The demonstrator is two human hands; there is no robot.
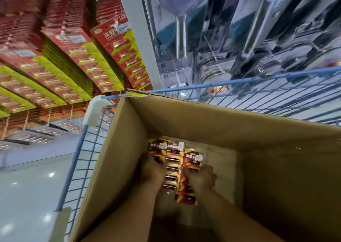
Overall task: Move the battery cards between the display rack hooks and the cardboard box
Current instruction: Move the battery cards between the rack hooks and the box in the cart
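Battery cards [174, 169] lie at the cardboard box [203, 120] bottom, near its left wall. We note left hand [152, 169] and right hand [200, 177] gripping them; fingertips are hidden.

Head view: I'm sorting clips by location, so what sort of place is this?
Most likely a retail store aisle: battery cards hang in dense rows on a display rack, and the cardboard box sits in a blue wire trolley on a glossy floor.

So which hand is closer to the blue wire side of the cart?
Left. The left hand reaches deep inside the brown cardboard box by the wall facing the blue wire cart side; the right hand is farther toward the box's middle.
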